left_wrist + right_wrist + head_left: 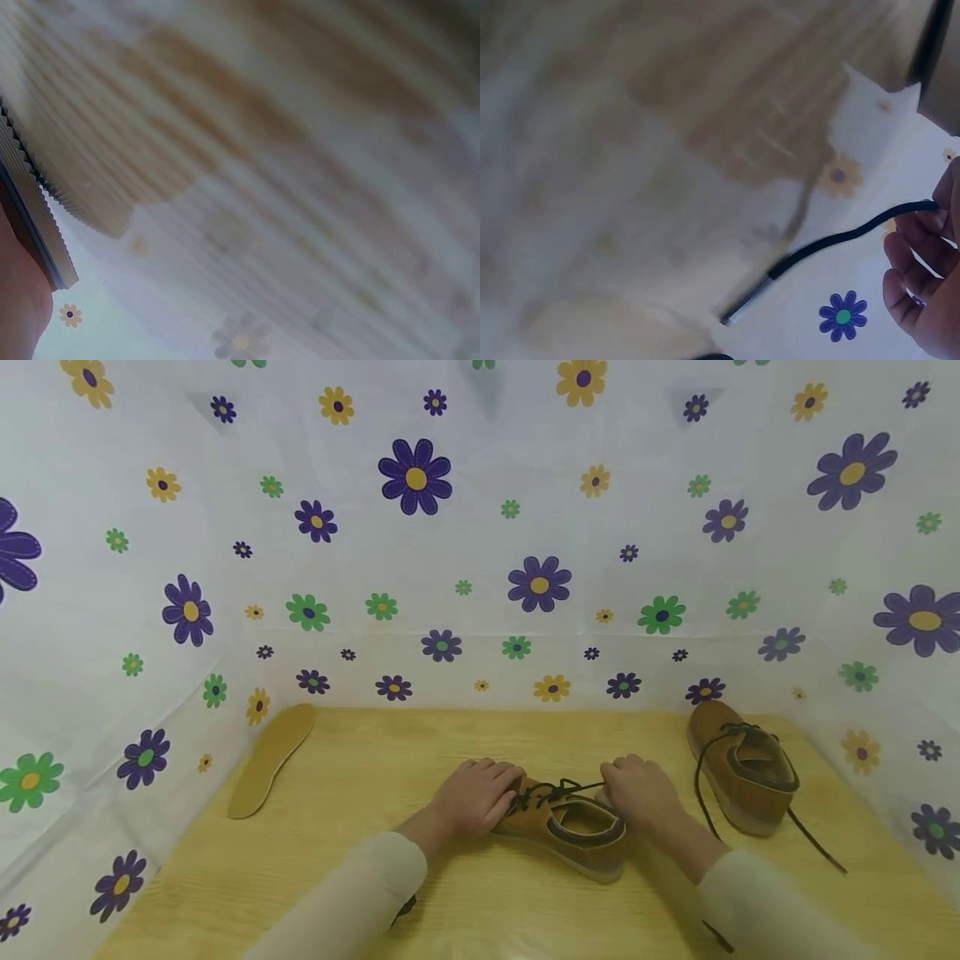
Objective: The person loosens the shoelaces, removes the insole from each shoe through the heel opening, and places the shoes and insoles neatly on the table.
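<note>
A brown shoe (536, 831) with dark laces lies on the table between the hands, toe to the left and heel toward the lower right. My left hand (476, 797) grips its toe end, covering the tip. The shoe's ridged sole edge (41, 214) shows beside the left hand (22, 307) in the left wrist view. Near the shoe's opening my right hand (641, 793) pinches a dark shoelace (591, 787), stretched from the lacing. In the right wrist view, the lace's loose end (840, 238) with a clear tip extends from the right hand's fingers (907, 259).
A second brown shoe (711, 727) stands at the right, its laces trailing onto the wooden table (375, 752). A tan insole (273, 760) lies at the left. White flowered cloth (487, 535) surrounds the table's back and sides. Something dark (407, 907) shows partly beneath the left sleeve.
</note>
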Action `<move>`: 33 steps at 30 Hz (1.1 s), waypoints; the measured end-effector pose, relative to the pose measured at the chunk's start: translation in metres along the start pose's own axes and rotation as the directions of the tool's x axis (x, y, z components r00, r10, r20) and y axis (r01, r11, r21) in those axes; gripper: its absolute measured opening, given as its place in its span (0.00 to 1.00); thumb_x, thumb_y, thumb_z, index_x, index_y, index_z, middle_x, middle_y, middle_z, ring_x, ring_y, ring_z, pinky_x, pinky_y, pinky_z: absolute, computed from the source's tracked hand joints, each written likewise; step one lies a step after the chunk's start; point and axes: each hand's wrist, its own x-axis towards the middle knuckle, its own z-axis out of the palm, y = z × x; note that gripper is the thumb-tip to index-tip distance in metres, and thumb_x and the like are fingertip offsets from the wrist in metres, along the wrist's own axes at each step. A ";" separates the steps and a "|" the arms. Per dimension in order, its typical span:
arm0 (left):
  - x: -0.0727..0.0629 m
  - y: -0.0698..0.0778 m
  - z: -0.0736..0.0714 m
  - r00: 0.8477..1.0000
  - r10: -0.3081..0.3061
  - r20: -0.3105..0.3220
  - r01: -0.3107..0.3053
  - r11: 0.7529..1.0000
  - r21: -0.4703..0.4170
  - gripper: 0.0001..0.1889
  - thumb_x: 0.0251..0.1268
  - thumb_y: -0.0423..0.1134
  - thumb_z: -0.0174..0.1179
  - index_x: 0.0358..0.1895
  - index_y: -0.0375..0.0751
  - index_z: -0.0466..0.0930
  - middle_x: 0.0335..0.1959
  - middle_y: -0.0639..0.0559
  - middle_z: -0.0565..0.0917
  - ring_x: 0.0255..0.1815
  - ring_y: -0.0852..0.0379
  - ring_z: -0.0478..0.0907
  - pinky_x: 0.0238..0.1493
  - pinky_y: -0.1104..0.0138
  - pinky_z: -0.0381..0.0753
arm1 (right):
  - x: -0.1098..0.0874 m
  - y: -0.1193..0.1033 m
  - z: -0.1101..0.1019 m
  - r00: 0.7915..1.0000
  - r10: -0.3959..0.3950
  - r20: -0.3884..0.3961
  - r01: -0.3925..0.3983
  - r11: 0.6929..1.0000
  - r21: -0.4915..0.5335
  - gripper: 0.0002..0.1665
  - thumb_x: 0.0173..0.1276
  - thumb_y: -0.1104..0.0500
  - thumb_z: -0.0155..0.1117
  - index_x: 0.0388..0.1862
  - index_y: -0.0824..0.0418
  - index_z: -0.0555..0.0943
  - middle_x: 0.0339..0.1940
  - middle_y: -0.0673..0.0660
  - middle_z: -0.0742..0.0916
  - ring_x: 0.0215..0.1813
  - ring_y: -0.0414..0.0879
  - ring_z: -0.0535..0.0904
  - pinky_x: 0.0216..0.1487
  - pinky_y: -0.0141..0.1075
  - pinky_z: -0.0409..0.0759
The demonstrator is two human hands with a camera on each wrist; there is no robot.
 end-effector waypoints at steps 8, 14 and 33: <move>-0.001 0.004 0.004 1.000 -0.004 -0.006 0.004 1.000 0.000 0.24 0.81 0.49 0.37 0.71 0.50 0.69 0.67 0.55 0.76 0.68 0.53 0.73 0.67 0.54 0.71 | -0.009 0.001 0.005 0.999 0.043 -0.021 -0.041 0.996 0.073 0.16 0.56 0.64 0.62 0.17 0.55 0.65 0.16 0.49 0.67 0.22 0.43 0.60 0.21 0.33 0.63; -0.001 0.004 0.004 1.000 -0.006 0.007 0.006 1.000 0.004 0.24 0.81 0.50 0.37 0.72 0.49 0.69 0.68 0.54 0.76 0.67 0.52 0.73 0.67 0.53 0.71 | -0.010 0.001 0.005 0.996 -0.006 -0.086 0.011 0.998 0.056 0.17 0.57 0.64 0.66 0.18 0.56 0.67 0.16 0.48 0.67 0.21 0.41 0.60 0.21 0.31 0.62; -0.004 0.004 0.000 0.999 -0.027 0.027 0.027 1.000 0.016 0.25 0.80 0.49 0.37 0.72 0.48 0.68 0.69 0.52 0.76 0.69 0.50 0.71 0.69 0.52 0.69 | -0.008 -0.004 0.011 0.997 -0.020 -0.081 0.017 0.999 -0.037 0.21 0.59 0.60 0.70 0.18 0.58 0.66 0.16 0.50 0.68 0.21 0.44 0.62 0.20 0.36 0.67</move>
